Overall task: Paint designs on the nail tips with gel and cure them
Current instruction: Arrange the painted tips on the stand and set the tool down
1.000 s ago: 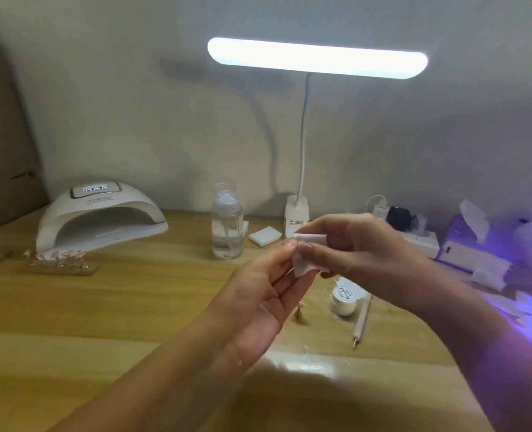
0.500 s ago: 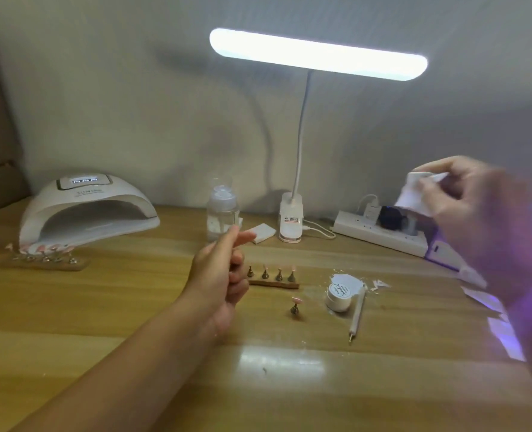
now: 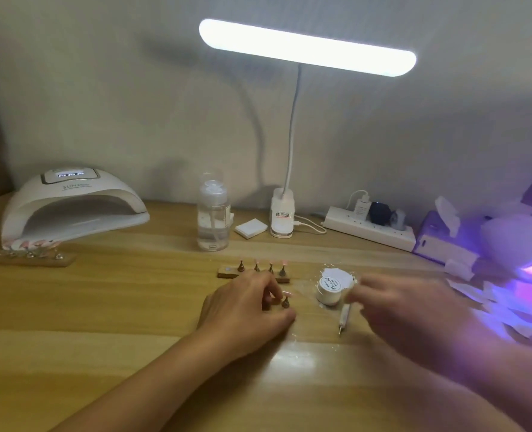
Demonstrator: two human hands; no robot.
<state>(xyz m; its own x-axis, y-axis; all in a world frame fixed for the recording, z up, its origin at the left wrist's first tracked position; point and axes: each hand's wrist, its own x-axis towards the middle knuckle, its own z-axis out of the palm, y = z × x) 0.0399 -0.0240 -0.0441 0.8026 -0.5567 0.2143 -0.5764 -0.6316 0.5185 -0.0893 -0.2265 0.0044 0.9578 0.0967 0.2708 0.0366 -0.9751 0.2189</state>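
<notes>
Wooden desk (image 3: 102, 322) stands against a pale wall, under a lit bar lamp (image 3: 305, 46). A white nail lamp (image 3: 71, 207) sits at the far left, a clear bottle (image 3: 213, 219) is at the back, and purple light glows at the right. One pink tip (image 3: 286, 299) on a small metal stand is mid-desk, just in front of a wooden holder (image 3: 227, 272). The fingers of the left hand (image 3: 246, 310) curl narrowly round it. The right hand (image 3: 408, 310) is blurred beside the jar (image 3: 328, 291); how its fingers are, I cannot tell.

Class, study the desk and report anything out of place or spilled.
One nail-tip stand sits loose on the table by the left hand, off the wooden holder, whose left slot is empty. White flecks dot the table near the pen.
</notes>
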